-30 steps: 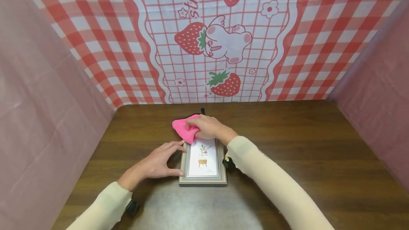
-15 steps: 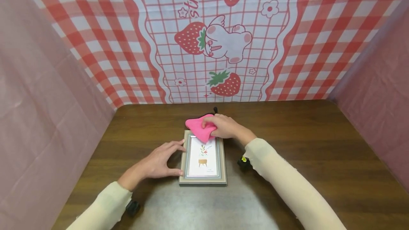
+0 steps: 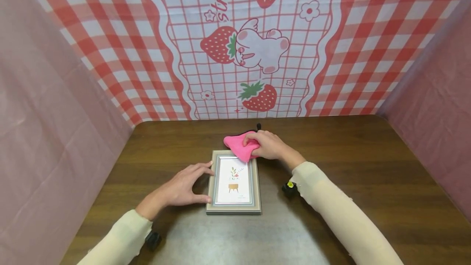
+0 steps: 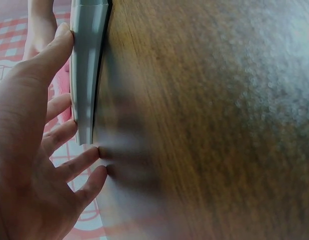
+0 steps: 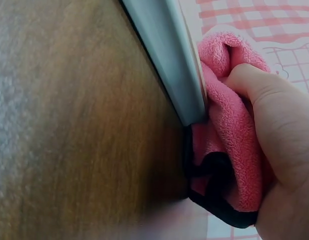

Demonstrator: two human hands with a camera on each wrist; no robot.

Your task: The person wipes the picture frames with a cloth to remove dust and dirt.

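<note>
A picture frame (image 3: 234,181) with a pale moulding and a small print of a potted plant lies flat on the wooden table. My right hand (image 3: 270,144) grips a bunched pink cloth (image 3: 239,144) at the frame's far right corner. In the right wrist view the cloth (image 5: 234,130) is fluffy with a black trim, and the thumb presses into its fold beside the frame's side (image 5: 169,55). On the left, my left hand (image 3: 182,185) touches the frame's long edge with thumb and fingertips, fingers spread. The left wrist view has the thumb and two fingertips against the frame's edge (image 4: 87,75).
The brown wooden table (image 3: 331,199) runs around the frame on all sides. A red-and-white checked strawberry cloth (image 3: 257,44) hangs behind it, with pink drapes (image 3: 55,113) at both sides.
My right hand has slid the pink cloth rightward along the frame's far end, uncovering the far left corner. The left hand and the frame stay in place.
</note>
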